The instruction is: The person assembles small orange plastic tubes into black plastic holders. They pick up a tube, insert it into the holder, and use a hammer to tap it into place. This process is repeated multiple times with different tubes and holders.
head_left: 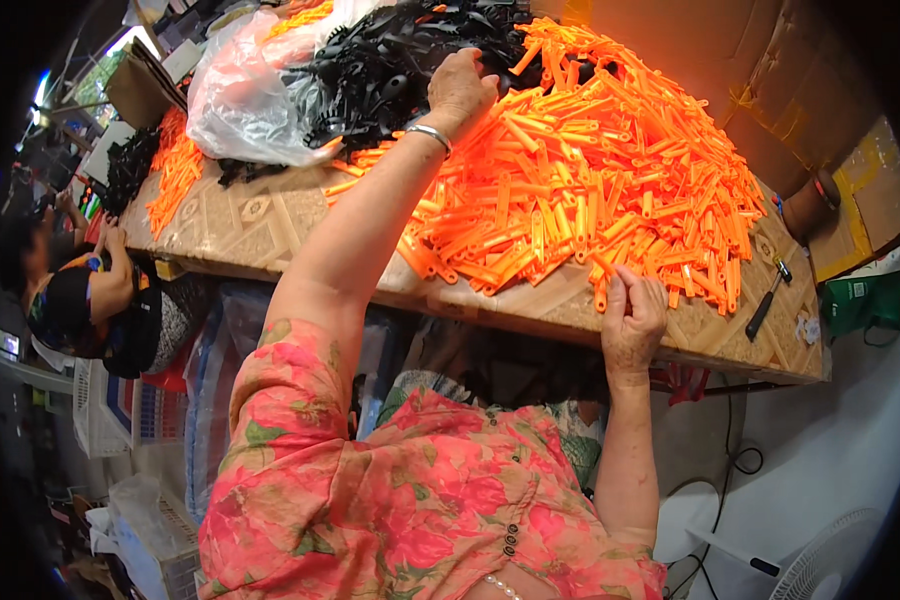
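Note:
A large heap of long, hollow orange plastic pieces (570, 190), some with a hole at the end, covers the middle and right of the table. Behind it on the left lies a pile of black plastic parts (370, 85), a few with comb-like teeth. My left hand (462, 92), with a silver bangle on its wrist, reaches to where the two piles meet. Its fingers are curled, and what they hold is hidden. Close to the table's front edge, my right hand (635, 312) pinches one orange plastic piece (603, 266) between thumb and fingers, beside the heap.
A clear plastic bag (255, 100) lies left of the black pile. On the table's right end is a small hammer (768, 300) with a black handle. Cardboard boxes (700, 60) stand behind the heap. Another person (100, 300) sits at the left; a white fan (830, 555) stands at lower right.

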{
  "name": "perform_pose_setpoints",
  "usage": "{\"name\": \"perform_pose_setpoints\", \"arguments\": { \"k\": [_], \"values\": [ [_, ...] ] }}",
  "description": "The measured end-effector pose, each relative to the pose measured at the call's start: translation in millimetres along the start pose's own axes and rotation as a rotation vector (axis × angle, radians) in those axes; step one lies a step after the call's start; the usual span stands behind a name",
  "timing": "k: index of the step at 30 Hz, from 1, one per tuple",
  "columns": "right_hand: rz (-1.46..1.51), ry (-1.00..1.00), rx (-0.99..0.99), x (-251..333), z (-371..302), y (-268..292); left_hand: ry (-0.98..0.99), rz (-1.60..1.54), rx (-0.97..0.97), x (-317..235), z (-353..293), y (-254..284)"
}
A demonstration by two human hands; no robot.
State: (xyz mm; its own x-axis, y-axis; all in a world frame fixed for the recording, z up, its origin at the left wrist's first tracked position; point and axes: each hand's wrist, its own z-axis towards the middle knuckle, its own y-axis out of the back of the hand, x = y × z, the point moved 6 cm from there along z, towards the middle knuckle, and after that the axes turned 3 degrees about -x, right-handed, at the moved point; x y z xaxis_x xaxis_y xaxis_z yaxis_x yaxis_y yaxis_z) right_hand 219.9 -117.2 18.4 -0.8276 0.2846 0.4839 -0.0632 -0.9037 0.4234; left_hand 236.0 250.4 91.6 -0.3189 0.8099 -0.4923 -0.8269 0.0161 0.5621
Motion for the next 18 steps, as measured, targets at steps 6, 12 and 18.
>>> {"name": "perform_pose_setpoints", "arguments": {
  "k": [6, 12, 18],
  "values": [
    [0.002, 0.016, -0.011, 1.9, 2.0, -0.6, -0.179, 0.266, -0.198, -17.4, 35.7, -18.1],
    [-0.020, 0.001, 0.021, 2.9, 3.5, -5.1, -0.403, 0.540, 0.053, -20.5, 58.2, -57.1],
    [-0.014, -0.008, 0.033, 0.8, 2.0, -5.7, -0.403, 0.384, -0.116, 0.2, 67.6, -25.2]
  ]
}}
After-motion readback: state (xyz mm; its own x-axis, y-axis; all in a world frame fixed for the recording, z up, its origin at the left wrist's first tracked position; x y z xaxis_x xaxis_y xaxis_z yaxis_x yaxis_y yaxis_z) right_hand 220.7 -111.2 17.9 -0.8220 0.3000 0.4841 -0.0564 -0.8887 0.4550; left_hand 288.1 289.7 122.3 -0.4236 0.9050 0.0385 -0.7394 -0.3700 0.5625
